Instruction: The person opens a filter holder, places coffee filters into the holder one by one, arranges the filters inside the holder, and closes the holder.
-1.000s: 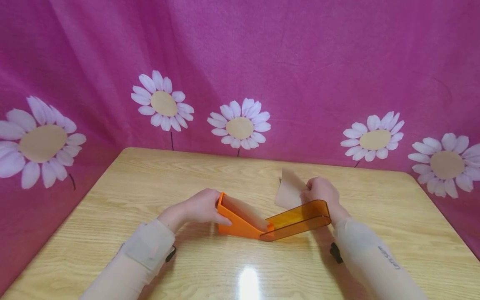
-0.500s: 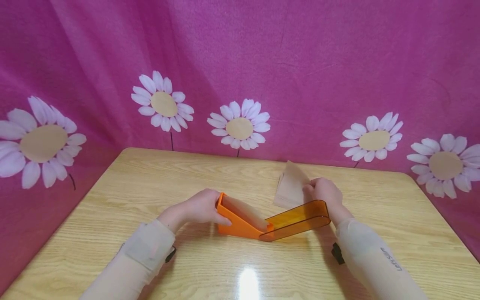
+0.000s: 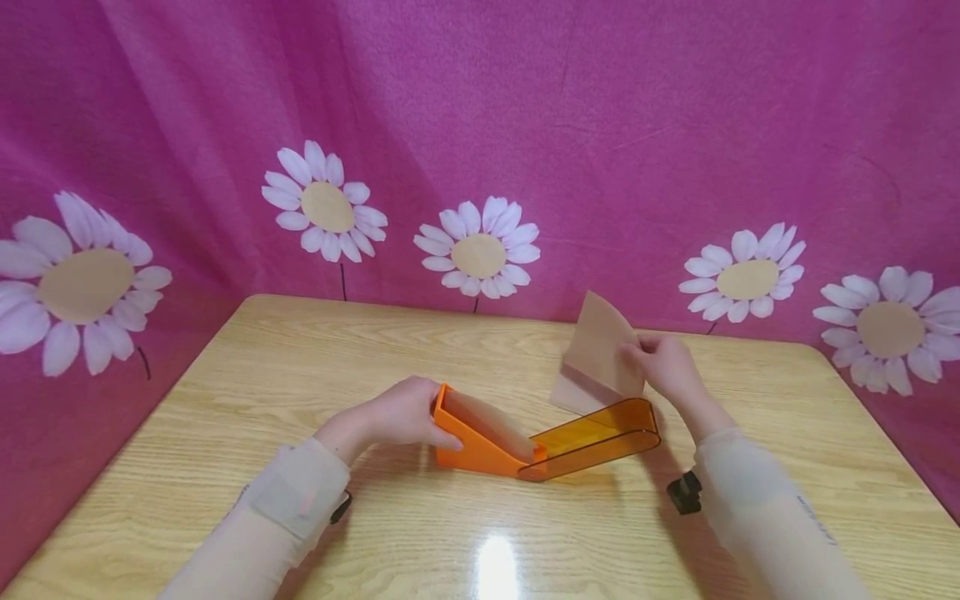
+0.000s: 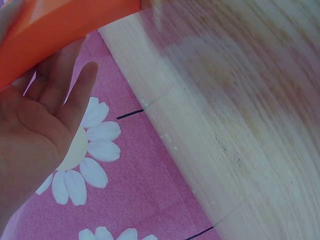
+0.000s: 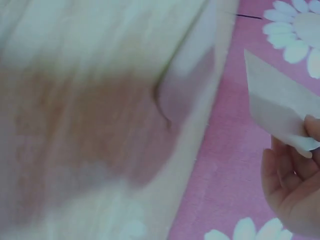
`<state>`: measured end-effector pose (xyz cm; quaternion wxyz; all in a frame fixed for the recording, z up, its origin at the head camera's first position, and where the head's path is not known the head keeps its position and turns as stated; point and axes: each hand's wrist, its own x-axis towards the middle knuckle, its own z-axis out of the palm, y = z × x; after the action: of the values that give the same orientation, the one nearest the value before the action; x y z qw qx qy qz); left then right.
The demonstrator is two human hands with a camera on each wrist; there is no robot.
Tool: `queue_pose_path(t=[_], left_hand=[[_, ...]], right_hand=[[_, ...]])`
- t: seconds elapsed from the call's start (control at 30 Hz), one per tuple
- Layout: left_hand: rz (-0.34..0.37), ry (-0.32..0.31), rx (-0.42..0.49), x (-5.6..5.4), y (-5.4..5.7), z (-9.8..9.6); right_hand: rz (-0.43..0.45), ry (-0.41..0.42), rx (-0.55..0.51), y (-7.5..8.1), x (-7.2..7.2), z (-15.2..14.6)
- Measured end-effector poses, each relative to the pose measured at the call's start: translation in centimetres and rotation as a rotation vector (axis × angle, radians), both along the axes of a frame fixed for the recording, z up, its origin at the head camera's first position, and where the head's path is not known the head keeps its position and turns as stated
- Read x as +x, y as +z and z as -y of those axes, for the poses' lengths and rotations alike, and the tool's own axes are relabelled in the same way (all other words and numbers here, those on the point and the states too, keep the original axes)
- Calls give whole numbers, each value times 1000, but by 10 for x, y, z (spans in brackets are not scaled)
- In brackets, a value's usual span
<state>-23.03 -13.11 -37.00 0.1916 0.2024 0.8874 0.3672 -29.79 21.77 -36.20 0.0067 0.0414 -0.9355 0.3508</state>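
Observation:
My left hand (image 3: 399,412) grips the tall end of an orange wedge-shaped holder (image 3: 474,448) standing on the table. Its amber see-through lid (image 3: 600,437) is swung open to the right, and brown paper (image 3: 491,422) shows inside. In the left wrist view, fingers curve under the orange wall (image 4: 65,37). Between thumb and fingers, my right hand (image 3: 671,367) pinches a brown paper coffee filter (image 3: 602,342), raised and tilted. Beneath it lie more filters (image 3: 573,393) flat on the table, partly hidden by the lid. The right wrist view also shows the pinched filter (image 5: 277,97).
A light wood-grain table (image 3: 360,350) carries everything. Close behind its back edge hangs a pink cloth (image 3: 600,125) printed with white daisies. The raised lid stands between the holder and my right forearm.
My right hand has risen and moved slightly right, lifting a filter up from the ones lying on the table. The left hand, holder and lid stay put.

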Motion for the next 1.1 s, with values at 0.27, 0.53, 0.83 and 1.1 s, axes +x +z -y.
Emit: queue_pose_path(t=[0.27, 0.53, 0.83, 1.1], left_hand=[[-3, -4, 4, 0, 0, 0], [-10, -9, 11, 0, -1, 0], [-13, -15, 22, 0, 0, 0], [-20, -9, 11, 1, 0, 0]], right_hand=[[-113, 23, -53, 23, 10, -1], [-175, 8, -78, 47, 26, 12], [-172, 76, -136, 71, 49, 36], [-194, 185, -184, 80, 73, 62]])
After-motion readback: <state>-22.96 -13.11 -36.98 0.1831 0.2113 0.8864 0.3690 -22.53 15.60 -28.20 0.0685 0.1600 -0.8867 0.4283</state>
